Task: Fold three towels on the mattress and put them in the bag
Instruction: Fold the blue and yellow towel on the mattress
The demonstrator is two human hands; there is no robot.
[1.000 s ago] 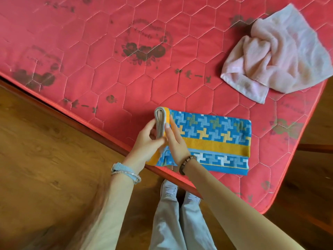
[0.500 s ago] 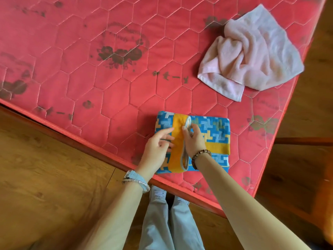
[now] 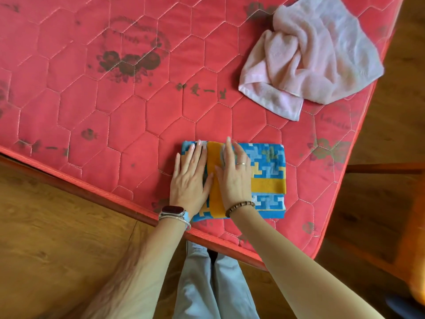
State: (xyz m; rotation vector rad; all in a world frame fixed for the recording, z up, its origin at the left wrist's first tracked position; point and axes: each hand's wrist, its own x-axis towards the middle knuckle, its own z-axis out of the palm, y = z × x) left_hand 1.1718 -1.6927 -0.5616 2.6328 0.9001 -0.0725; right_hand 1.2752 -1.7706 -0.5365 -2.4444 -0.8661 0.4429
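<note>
Both hands lie flat, palms down, fingers straight and gripping nothing. The left hand (image 3: 189,180) presses on the left end of the folded towel (image 3: 269,162), its little finger just over the towel's left edge. The right hand (image 3: 234,178) presses beside it on the middle, thumbs nearly touching. The near edge of the mattress (image 3: 115,100) runs slantwise close under both wrists, with a dark wooden rail (image 3: 92,192) beneath it, then wood floor (image 3: 57,238). The mattress corner sits behind and to the right of the right forearm, and its right edge rises from there. Wide bare quilted red surface lies left of the left hand and beyond the fingertips of both. There is less room to the right. A pink towel (image 3: 315,54) lies crumpled and unfolded, well apart, beyond and right of the right hand, reaching the right edge. The folded towel is a compact rectangle in layers, blue with a pale interlocking pattern. A yellow band runs front to back between the hands, and another crosswise sticks out right of the right hand. Its far and right edges look squared. There is a watch (image 3: 173,211) on the left wrist, and a bead bracelet (image 3: 240,207) and a ring (image 3: 241,163) on the right.
</note>
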